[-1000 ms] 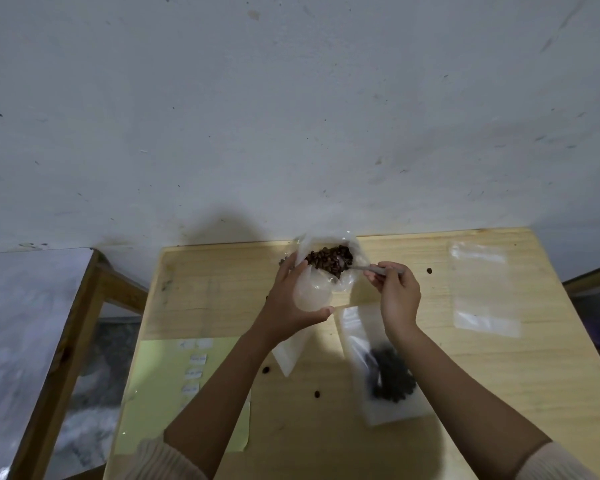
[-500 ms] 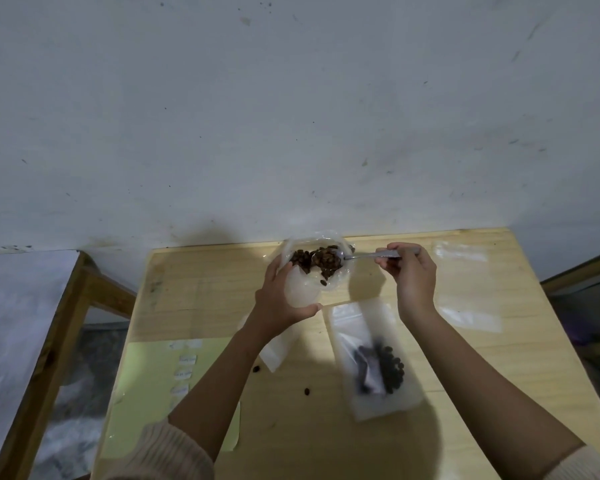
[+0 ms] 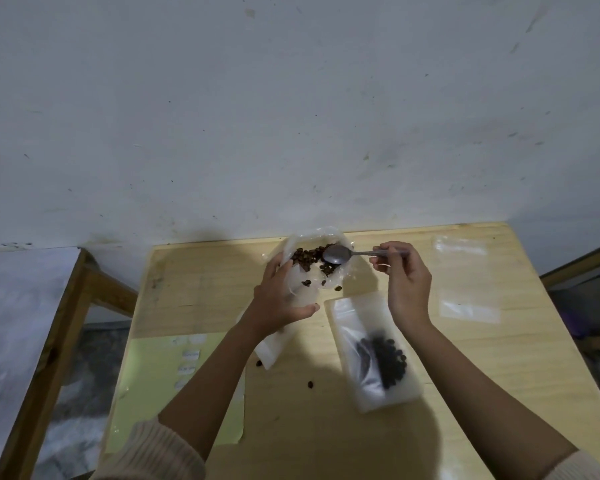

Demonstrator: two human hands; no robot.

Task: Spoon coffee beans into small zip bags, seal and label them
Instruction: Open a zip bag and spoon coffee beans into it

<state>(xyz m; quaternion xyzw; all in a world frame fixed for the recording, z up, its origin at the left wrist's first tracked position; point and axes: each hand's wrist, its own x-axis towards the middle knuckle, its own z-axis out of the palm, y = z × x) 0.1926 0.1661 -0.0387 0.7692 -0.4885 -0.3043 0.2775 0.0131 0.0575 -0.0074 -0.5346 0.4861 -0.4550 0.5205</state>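
My left hand [image 3: 279,299] grips a clear plastic bag of coffee beans [image 3: 314,268] held open above the far middle of the wooden table [image 3: 499,358]. My right hand [image 3: 404,278] pinches the handle of a metal spoon [image 3: 340,253], whose bowl faces me at the bag's mouth among the beans. A small zip bag [image 3: 371,351] lies flat on the table below my right hand, with a clump of dark beans inside. An unfilled zip bag [image 3: 274,348] lies partly hidden under my left wrist.
An empty clear zip bag [image 3: 465,278] lies at the table's far right. A pale green sheet [image 3: 160,386] with small white labels [image 3: 189,355] sits at the near left. Loose beans [image 3: 310,384] lie on the wood. A second table [image 3: 32,341] stands to the left.
My right hand has drawn the spoon back and up so its bowl shows at the bag's mouth. The beans in the held bag have shifted and spread.
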